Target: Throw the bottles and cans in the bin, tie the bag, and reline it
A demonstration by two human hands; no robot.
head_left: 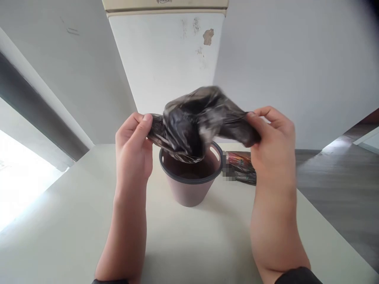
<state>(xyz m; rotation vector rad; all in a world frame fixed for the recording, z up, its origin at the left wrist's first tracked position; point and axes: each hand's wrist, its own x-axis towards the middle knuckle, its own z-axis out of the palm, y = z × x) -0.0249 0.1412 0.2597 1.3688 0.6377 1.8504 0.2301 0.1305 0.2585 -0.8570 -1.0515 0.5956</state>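
A black plastic garbage bag [189, 122] is stretched between my two hands, its crumpled middle partly smeared by motion. My left hand [133, 146] pinches one end between thumb and fingers. At the other end, my right hand [272, 138] grips the bag in the same way. Below and just behind the bag stands a pinkish-brown trash bin [191, 193] with a dark rim and handle slots. The bag hides part of the bin's far rim and opening; the visible inside is dark.
On the pale table [183, 240], a dark plastic package [241, 167] with a colourful print lies right of the bin, partly behind my right hand. A white refrigerator [166, 55] with worn patches stands beyond the table. Grey floor [334, 197] shows past the right edge.
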